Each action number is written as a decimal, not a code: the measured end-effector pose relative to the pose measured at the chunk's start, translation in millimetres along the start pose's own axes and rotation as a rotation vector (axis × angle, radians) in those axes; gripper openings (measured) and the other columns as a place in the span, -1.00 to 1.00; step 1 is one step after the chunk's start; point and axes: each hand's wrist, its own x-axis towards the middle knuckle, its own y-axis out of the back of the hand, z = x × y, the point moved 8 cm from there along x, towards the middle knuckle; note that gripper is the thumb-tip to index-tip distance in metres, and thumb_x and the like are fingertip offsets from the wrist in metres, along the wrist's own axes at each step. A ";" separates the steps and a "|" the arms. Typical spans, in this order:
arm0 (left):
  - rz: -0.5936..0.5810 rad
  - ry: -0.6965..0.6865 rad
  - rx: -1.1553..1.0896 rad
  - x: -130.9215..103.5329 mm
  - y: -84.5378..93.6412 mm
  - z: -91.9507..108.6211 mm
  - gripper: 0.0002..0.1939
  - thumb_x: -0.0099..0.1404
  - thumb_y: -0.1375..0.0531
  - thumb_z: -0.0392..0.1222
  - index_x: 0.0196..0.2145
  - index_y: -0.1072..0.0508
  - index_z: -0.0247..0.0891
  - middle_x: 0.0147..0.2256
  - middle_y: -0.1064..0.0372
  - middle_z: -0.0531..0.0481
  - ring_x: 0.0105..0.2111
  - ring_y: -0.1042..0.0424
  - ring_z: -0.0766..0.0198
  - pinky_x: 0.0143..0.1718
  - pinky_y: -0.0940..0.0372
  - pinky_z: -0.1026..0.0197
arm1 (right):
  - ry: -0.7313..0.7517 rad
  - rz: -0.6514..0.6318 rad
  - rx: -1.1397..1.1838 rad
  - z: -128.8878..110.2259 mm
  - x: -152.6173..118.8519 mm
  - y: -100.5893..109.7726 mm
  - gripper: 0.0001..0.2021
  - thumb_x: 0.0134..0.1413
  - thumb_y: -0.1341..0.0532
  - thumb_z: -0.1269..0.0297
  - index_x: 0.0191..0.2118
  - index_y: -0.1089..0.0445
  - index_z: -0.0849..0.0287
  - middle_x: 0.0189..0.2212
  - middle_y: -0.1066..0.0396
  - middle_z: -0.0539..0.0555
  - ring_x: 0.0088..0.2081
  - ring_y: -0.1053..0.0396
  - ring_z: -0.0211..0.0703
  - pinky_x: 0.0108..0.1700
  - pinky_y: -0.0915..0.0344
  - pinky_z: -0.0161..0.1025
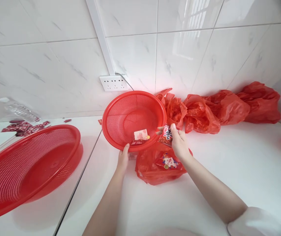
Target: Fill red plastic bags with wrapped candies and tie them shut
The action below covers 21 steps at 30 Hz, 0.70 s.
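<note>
1. Nearest, an open red plastic bag (145,175) sits just in front of the round mesh basket (136,113), its mouth spread, presumably for easy reach to the printed snack packet (168,161) inside.
2. The left hand (123,159) grips this basket's near rim, thumb on top, other fingers hidden beneath, seemingly to steady it.
3. The right hand (179,141), by the basket's right rim, pinches a red snack pouch (165,137) between thumb and extended fingers, leaving its front visible.
4. Inside the basket, a pale pink packet (141,134) and a dark red packet (138,142) lie against the near wall, perhaps because it tips that way.
5. Left of it stands a larger mesh basket (39,170).
6. Beyond its right side, bunched red bags (201,113) line the wall, probably to save space.
7. Behind it, a socket panel (113,83) is mounted.
</note>
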 end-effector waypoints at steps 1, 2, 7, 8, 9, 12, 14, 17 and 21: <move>0.047 -0.039 0.003 0.6 5.6 3.6 -0.55 0.18 -0.21 0.07 -0.07 -0.38 -0.29 -0.34 -0.48 -0.10 -0.53 -0.44 0.22 -0.52 -0.36 0.22 | -0.008 -0.036 -0.008 1.6 0.4 -3.9 -0.41 0.17 0.03 -0.23 -0.29 -0.56 0.15 -0.46 -0.52 0.08 -0.35 -0.48 -0.10 -0.19 -0.39 -0.20; 0.107 -0.090 0.002 0.0 12.0 8.3 -0.50 0.17 -0.23 0.07 0.00 -0.34 -0.24 -0.22 -0.47 -0.12 -0.44 -0.47 0.20 -0.47 -0.36 0.23 | -0.021 -0.077 -0.015 3.5 0.1 -8.4 -0.39 0.18 0.07 -0.23 -0.25 -0.56 0.14 -0.43 -0.54 0.08 -0.30 -0.49 -0.08 -0.16 -0.39 -0.18; 0.570 -0.586 0.084 -36.1 49.2 52.5 -0.28 0.24 -0.19 0.01 0.27 0.01 -0.08 0.29 0.12 -0.17 0.22 -0.11 0.10 0.10 -0.18 0.13 | 0.038 -0.278 -0.083 3.2 -13.5 -33.8 -0.43 0.27 0.13 -0.14 -0.04 -0.49 0.09 -0.14 -0.51 0.09 -0.04 -0.42 -0.07 0.07 -0.29 -0.10; 0.571 -0.692 0.119 -45.7 48.7 62.1 -0.29 0.24 -0.18 0.00 0.26 -0.01 -0.08 0.30 0.13 -0.16 0.25 -0.04 0.09 0.18 -0.09 0.11 | 0.089 -0.311 -0.127 0.2 -18.7 -39.1 -0.47 0.29 0.12 -0.10 0.00 -0.47 0.07 -0.06 -0.47 0.10 0.02 -0.38 -0.07 0.11 -0.26 -0.09; 0.501 -0.766 0.151 -52.3 43.7 69.8 -0.34 0.21 -0.20 0.00 0.22 -0.11 -0.10 0.27 0.04 -0.15 0.26 -0.03 0.06 0.21 -0.03 0.08 | 0.152 -0.345 -0.177 -3.6 -24.7 -44.8 -0.50 0.31 0.12 -0.05 0.03 -0.45 0.05 0.01 -0.42 0.10 0.07 -0.34 -0.07 0.14 -0.22 -0.08; -0.015 -0.736 0.267 -60.7 2.9 72.7 -0.58 0.04 -0.31 -0.01 -0.14 -0.47 -0.18 -0.05 -0.38 -0.18 0.10 -0.25 -0.11 0.16 -0.11 0.01 | 0.337 -0.443 -0.309 -14.9 -43.6 -63.1 -0.56 0.35 0.11 0.06 0.08 -0.40 0.01 0.11 -0.28 0.10 0.14 -0.24 -0.08 0.19 -0.17 -0.08; -0.331 -0.623 0.345 -70.9 -28.4 61.5 -0.73 -0.06 -0.37 -0.11 -0.35 -0.55 -0.20 -0.28 -0.48 -0.16 -0.08 -0.39 -0.13 0.03 -0.23 0.01 | 0.409 -0.488 -0.347 -20.3 -51.4 -73.7 -0.58 0.36 0.12 0.11 0.11 -0.38 -0.02 0.13 -0.24 0.09 0.17 -0.19 -0.09 0.21 -0.13 -0.08; -0.449 -0.480 0.299 -77.9 -48.7 52.2 -0.89 0.05 -0.33 -0.14 -0.51 -0.53 -0.22 -0.49 -0.47 -0.09 -0.40 -0.46 0.03 -0.29 -0.34 0.09 | 0.441 -0.545 -0.364 -23.8 -51.7 -87.4 -0.57 0.37 0.15 0.13 0.13 -0.35 -0.02 0.11 -0.26 0.08 0.18 -0.18 -0.11 0.23 -0.10 -0.08; -0.215 -0.397 0.006 -59.5 -24.3 62.1 -0.74 0.14 -0.27 -0.01 -0.52 -0.52 -0.26 -0.59 -0.43 -0.03 -0.66 -0.34 0.23 -0.62 -0.22 0.21 | 0.439 -0.547 -0.489 -16.9 -37.2 -98.7 -0.55 0.37 0.16 0.10 0.15 -0.31 0.07 0.12 -0.27 0.13 0.17 -0.20 -0.10 0.19 -0.14 -0.07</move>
